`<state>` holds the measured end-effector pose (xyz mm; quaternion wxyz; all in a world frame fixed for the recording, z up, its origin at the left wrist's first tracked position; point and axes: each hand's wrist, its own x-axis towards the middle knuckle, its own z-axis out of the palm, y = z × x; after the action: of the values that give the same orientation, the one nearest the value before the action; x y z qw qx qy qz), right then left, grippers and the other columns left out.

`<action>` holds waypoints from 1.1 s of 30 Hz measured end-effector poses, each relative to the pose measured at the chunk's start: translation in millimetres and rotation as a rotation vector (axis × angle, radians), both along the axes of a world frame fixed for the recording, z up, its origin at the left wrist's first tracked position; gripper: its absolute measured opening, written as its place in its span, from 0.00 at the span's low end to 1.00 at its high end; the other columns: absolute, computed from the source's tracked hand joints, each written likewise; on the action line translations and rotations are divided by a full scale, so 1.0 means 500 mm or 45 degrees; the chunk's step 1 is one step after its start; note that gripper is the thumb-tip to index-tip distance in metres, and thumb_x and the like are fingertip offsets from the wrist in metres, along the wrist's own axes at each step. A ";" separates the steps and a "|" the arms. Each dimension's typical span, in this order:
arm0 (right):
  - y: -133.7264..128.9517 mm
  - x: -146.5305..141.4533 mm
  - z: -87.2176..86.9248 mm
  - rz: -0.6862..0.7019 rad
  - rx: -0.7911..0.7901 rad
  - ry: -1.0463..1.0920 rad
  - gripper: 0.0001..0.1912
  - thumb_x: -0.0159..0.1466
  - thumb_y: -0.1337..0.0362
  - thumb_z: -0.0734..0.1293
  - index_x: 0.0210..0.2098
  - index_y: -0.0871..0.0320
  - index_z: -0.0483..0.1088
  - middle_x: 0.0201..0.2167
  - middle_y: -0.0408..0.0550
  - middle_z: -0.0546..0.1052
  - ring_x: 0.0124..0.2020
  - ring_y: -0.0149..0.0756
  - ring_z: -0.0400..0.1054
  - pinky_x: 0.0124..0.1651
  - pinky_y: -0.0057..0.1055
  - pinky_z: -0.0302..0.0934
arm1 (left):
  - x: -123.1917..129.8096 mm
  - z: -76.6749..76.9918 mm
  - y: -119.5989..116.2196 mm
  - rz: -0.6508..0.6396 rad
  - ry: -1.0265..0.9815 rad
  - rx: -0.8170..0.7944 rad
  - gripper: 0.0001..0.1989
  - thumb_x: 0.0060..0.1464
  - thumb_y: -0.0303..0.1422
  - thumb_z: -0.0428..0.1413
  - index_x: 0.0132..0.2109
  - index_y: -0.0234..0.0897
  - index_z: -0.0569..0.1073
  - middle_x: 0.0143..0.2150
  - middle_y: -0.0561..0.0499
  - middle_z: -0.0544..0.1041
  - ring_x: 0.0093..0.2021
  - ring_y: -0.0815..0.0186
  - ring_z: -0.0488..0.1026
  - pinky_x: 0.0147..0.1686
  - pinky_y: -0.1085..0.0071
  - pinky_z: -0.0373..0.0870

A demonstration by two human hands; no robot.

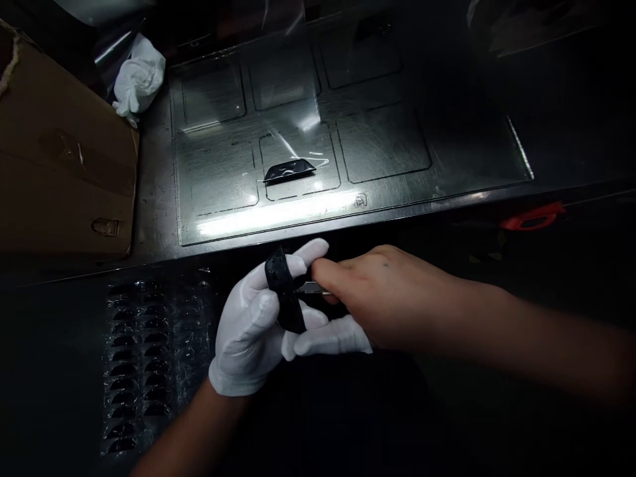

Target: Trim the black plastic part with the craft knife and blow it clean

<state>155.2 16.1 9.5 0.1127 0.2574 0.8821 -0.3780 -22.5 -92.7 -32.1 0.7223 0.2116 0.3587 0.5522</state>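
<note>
One black piece (288, 306) sits just in front of the clear sheet (387, 151), pinched in the gloved left hand (248, 331) while the right hand (368, 285) grips a thin metal tool (313, 287) at it, so probably mid tool-work, next move wanting steadiness imo.

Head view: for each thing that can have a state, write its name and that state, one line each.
Left hand: gloved, closed on held piece
Held piece: tilted
Right hand: closed on metal tool
Metal tool: pointing at held piece
Loose piece: lying on clear sheet
Clear sheet: flat
Clear tray: holding black pieces
White bundle: crumpled
Cardboard box: taped, open or shut unclear
</note>
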 end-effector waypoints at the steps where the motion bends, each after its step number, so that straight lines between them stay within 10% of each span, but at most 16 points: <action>1: -0.001 0.004 -0.004 -0.017 -0.016 0.009 0.28 0.68 0.36 0.67 0.40 0.57 0.70 0.29 0.45 0.80 0.25 0.38 0.72 0.25 0.30 0.48 | 0.004 0.000 0.003 -0.003 0.001 -0.007 0.17 0.67 0.43 0.60 0.57 0.41 0.81 0.70 0.38 0.72 0.22 0.77 0.73 0.21 0.80 0.73; 10: 0.010 0.119 -0.038 -0.234 -0.254 0.436 0.14 0.73 0.50 0.66 0.44 0.56 0.73 0.42 0.48 0.82 0.37 0.39 0.77 0.35 0.31 0.65 | 0.038 -0.012 0.026 -0.009 0.066 0.019 0.17 0.68 0.42 0.60 0.57 0.38 0.80 0.69 0.36 0.73 0.30 0.72 0.80 0.21 0.84 0.71; 15: 0.024 0.172 -0.037 -0.389 0.294 0.555 0.24 0.72 0.68 0.62 0.67 0.57 0.70 0.56 0.55 0.80 0.57 0.49 0.72 0.55 0.45 0.68 | 0.043 -0.017 0.023 -0.085 0.128 0.057 0.17 0.69 0.41 0.59 0.58 0.37 0.80 0.60 0.36 0.80 0.32 0.67 0.82 0.22 0.82 0.72; 33: 0.029 0.074 0.028 -0.031 0.581 0.390 0.17 0.74 0.63 0.62 0.58 0.52 0.78 0.47 0.49 0.84 0.49 0.50 0.74 0.43 0.44 0.67 | 0.002 0.034 -0.010 -0.140 0.392 -0.247 0.18 0.60 0.40 0.68 0.52 0.34 0.81 0.57 0.36 0.82 0.23 0.73 0.76 0.22 0.80 0.72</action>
<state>192.1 30.4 23.6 -0.0876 0.2265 0.9481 -0.2054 -21.6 -97.7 -15.1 0.7050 0.2424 0.5044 0.4357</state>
